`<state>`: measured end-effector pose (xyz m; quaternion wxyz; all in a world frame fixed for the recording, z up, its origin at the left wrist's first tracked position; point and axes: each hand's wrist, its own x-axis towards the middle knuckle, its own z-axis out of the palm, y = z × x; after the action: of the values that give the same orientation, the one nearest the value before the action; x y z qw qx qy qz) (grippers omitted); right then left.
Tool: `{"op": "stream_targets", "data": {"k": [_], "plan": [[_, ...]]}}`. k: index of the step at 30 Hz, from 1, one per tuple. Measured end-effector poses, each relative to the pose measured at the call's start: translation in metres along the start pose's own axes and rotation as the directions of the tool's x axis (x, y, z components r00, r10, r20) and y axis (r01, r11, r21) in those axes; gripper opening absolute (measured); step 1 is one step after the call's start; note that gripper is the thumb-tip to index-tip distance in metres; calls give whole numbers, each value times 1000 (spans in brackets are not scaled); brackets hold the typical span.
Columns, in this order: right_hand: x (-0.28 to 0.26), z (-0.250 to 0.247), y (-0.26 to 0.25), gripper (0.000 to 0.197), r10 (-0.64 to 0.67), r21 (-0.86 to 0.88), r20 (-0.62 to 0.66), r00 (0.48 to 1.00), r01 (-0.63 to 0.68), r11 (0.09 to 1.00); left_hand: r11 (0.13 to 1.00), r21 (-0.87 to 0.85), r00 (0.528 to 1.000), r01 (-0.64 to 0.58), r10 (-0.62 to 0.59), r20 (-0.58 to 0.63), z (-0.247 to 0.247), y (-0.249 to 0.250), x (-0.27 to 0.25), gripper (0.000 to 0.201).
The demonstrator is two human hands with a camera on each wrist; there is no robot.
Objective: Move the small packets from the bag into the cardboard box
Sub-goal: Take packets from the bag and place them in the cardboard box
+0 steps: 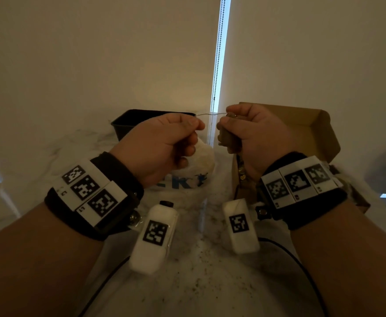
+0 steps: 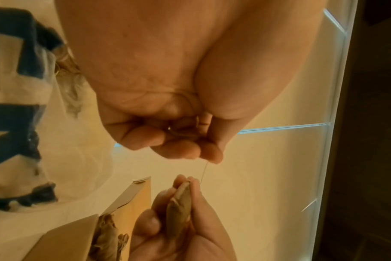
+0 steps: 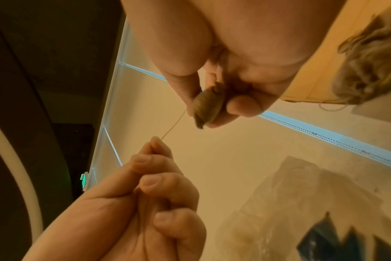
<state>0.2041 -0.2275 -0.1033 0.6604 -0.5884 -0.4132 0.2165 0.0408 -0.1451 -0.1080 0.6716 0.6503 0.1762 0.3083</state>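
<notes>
Your right hand pinches a brown packet; your left hand pinches its thread; the cardboard box lies just right of the packet.

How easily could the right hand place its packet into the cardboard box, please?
Probably not yet: the right hand holds the packet beside the open cardboard box, but its string is pinched by the left hand.

Matt brown cardboard box, glossy clear plastic bag, polished marble-look counter.
</notes>
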Motion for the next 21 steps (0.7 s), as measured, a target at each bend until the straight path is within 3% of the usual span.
{"op": "stream_targets", "data": {"k": [6, 11, 15, 21], "plan": [[-6, 7, 0, 7, 53, 37, 128, 990, -58, 998, 994, 50, 972, -102, 110, -209, -9, 2, 5, 23], [-10, 11, 0, 14, 141, 67, 228, 963, -160, 985, 967, 227, 896, -120, 204, -395, -15, 4, 5, 15], [-16, 14, -2, 6, 202, 118, 322, 925, -250, 961, 945, 278, 863, -172, 281, -421, -15, 5, 5, 9], [-23, 17, -1, 10, 146, 47, 445, 884, -186, 981, 939, 277, 850, -204, 310, -425, -14, 6, 4, 8]]}}
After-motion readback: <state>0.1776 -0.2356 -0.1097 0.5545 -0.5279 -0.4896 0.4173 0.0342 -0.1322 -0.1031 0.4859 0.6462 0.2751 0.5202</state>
